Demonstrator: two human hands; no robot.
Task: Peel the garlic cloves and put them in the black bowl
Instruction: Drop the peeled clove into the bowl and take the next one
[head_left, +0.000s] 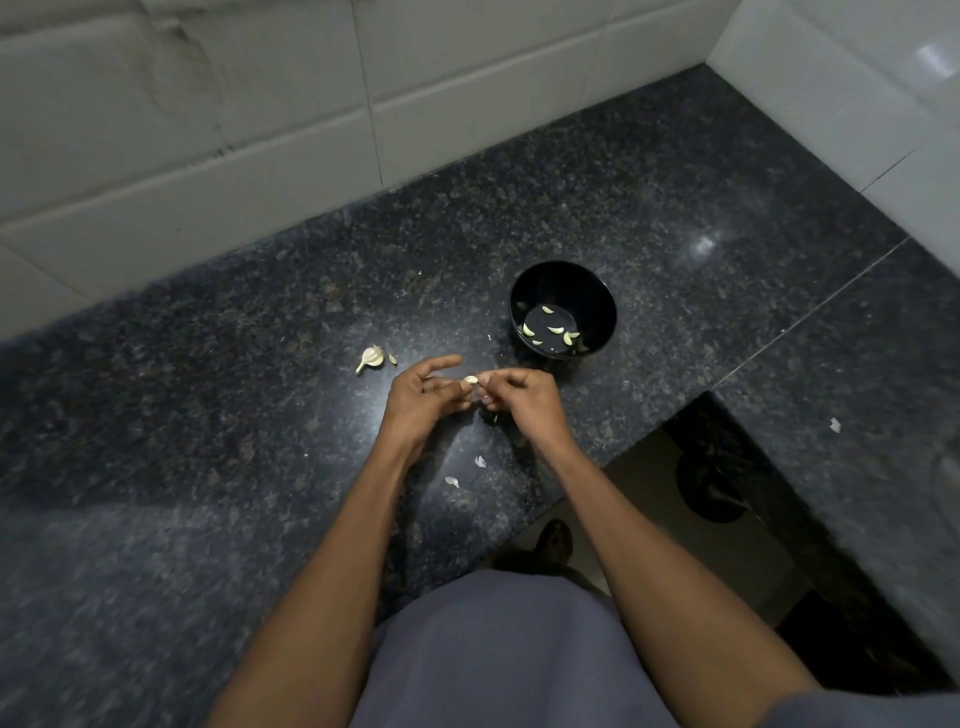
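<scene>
Step in hand, as judged: skinning one clove. Left hand (423, 392) and right hand (522, 397) meet over the dark speckled polished-stone surface (208, 467), both pinching a small pale garlic clove (470, 381) between their fingertips; left grip is clamped on the clove with its index finger stretched straight out above it, right grip is curled with thumb and forefinger closed on the clove's other end. Whether skin is lifting cannot be told at this size. The round glossy black bowl (602, 301) stands just beyond the right hand, with several peeled pale cloves (556, 330) on its bottom. The remaining part of the papery white garlic bulb (371, 358) lies on the surface to the left of the hands, apart from them. Thin white skin scraps (480, 461) lie on the surface nearer the body. To do it well: hold the clove steady with the left hand, pick at the tip with the right thumbnail, strip lengthwise, let skin fall on the surface, not the bowl. Risk: clove slipping from the pinch.
</scene>
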